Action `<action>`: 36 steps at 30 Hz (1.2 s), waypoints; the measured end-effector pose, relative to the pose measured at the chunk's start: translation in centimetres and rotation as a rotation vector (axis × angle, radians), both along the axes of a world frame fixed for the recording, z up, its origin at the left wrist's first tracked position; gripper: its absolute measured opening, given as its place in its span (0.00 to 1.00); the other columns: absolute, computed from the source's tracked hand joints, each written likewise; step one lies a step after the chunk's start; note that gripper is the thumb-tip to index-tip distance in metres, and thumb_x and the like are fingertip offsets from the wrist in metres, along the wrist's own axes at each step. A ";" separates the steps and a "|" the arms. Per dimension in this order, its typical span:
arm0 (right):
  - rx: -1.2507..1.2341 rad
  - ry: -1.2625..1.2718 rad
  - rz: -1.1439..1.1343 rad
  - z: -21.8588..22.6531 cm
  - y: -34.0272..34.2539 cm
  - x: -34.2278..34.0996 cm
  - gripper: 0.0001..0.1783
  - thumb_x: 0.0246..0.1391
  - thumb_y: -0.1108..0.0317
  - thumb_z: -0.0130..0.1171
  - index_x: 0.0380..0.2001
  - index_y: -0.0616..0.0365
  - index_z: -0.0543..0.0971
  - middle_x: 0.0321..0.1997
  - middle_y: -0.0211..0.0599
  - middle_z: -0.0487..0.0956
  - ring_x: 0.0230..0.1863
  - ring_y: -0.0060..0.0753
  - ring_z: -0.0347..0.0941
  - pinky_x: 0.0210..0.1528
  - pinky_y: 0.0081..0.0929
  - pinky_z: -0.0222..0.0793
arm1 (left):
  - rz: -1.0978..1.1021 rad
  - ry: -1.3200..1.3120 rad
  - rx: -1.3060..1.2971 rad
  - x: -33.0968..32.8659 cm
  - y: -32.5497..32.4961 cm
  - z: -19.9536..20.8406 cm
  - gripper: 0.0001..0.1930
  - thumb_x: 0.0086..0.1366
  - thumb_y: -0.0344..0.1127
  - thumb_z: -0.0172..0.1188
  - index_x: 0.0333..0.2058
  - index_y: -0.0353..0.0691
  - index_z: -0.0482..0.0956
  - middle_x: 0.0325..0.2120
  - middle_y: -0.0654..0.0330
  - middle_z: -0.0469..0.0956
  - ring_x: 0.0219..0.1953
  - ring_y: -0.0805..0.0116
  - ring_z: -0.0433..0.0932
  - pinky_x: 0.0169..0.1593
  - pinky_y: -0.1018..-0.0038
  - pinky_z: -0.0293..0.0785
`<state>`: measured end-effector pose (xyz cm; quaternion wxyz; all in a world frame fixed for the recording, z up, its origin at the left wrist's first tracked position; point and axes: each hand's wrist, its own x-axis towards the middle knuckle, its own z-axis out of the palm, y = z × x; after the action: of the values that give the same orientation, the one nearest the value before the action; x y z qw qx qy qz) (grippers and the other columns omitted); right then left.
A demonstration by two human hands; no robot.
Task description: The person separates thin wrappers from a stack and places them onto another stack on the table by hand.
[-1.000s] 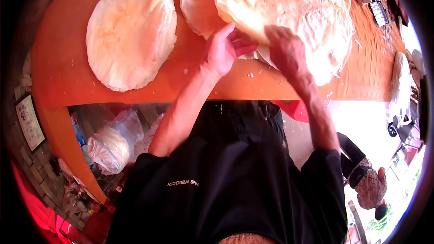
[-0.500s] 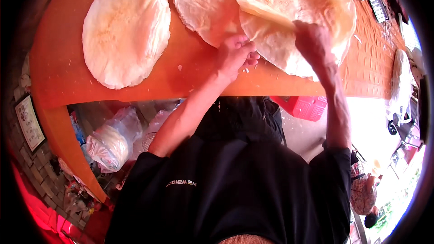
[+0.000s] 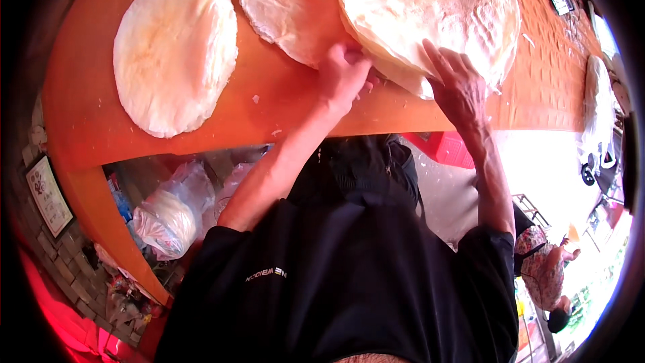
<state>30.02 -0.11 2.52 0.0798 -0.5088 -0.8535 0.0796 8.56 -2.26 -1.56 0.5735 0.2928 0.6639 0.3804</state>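
Black shirt [image 3: 336,282], short sleeves [image 3: 487,262], pale lettering [image 3: 267,273]

Pale round sheets [image 3: 176,54] on orange table [image 3: 262,77]

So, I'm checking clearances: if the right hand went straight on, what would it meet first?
Probably the rightmost pale sheet: the right hand overlaps its near edge in view, though contact is unclear.

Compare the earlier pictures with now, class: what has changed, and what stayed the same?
The right hand has moved toward the person and unclenched; its fingers now extend over the top pale sheet. That sheet's lifted near edge has come down toward the person. Unchanged: the left hand is by its near-left edge, and the separate round sheet lies leftward on the table.
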 end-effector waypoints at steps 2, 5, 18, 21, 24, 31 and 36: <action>0.006 0.035 0.018 0.2 0.8 -0.8 0.26 0.44 0.67 0.65 0.51 0.48 0.76 0.44 0.36 0.79 0.45 0.43 0.74 0.43 0.36 0.73 | -0.050 -0.441 -0.055 -0.3 0.3 -0.2 0.12 0.62 0.35 0.58 0.41 0.36 0.73 0.23 0.60 0.78 0.17 0.75 0.77 0.16 0.82 0.69; 0.029 0.105 0.033 -0.2 0.4 -0.9 0.25 0.45 0.65 0.66 0.50 0.48 0.77 0.44 0.37 0.79 0.46 0.43 0.74 0.44 0.36 0.73 | -0.054 -0.621 -0.047 -0.2 -0.6 -0.5 0.13 0.65 0.36 0.56 0.46 0.37 0.72 0.31 0.57 0.80 0.25 0.70 0.81 0.23 0.80 0.75; -0.065 0.288 0.074 2.2 1.1 -1.8 0.27 0.44 0.59 0.71 0.49 0.57 0.78 0.49 0.44 0.78 0.49 0.47 0.74 0.49 0.38 0.72 | -0.037 -0.949 0.193 1.2 0.3 -0.5 0.20 0.65 0.39 0.59 0.53 0.40 0.69 0.48 0.58 0.75 0.48 0.61 0.78 0.52 0.63 0.78; -0.074 0.361 0.065 1.6 1.5 -1.1 0.25 0.44 0.62 0.71 0.46 0.58 0.79 0.46 0.45 0.80 0.46 0.46 0.76 0.47 0.37 0.73 | -0.062 -1.010 0.218 1.4 0.6 0.1 0.21 0.64 0.39 0.61 0.53 0.41 0.69 0.47 0.59 0.75 0.49 0.63 0.77 0.53 0.63 0.77; -0.149 0.451 0.022 1.9 2.0 -0.8 0.22 0.44 0.64 0.71 0.44 0.58 0.80 0.43 0.47 0.81 0.43 0.46 0.78 0.43 0.34 0.75 | -0.055 -0.976 0.239 1.6 0.7 0.4 0.21 0.63 0.39 0.62 0.53 0.41 0.69 0.48 0.60 0.75 0.51 0.64 0.76 0.54 0.62 0.76; -0.011 0.310 -0.018 1.3 2.0 -1.3 0.18 0.46 0.68 0.66 0.43 0.58 0.79 0.39 0.43 0.81 0.39 0.46 0.78 0.37 0.33 0.76 | 0.044 -0.798 0.176 2.8 0.9 -0.7 0.19 0.62 0.31 0.63 0.50 0.37 0.70 0.44 0.59 0.77 0.47 0.66 0.77 0.47 0.66 0.80; 0.190 0.044 -0.021 -0.8 0.9 -4.5 0.13 0.47 0.67 0.60 0.38 0.56 0.77 0.32 0.40 0.80 0.36 0.41 0.78 0.30 0.37 0.74 | 0.118 -0.724 -0.084 3.5 1.4 -2.0 0.19 0.59 0.22 0.57 0.50 0.35 0.71 0.44 0.58 0.76 0.44 0.67 0.78 0.41 0.71 0.80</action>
<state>25.53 0.77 1.73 0.1474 -0.5060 -0.8498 0.0085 12.08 -0.84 -3.55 0.7596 0.0767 0.4488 0.4644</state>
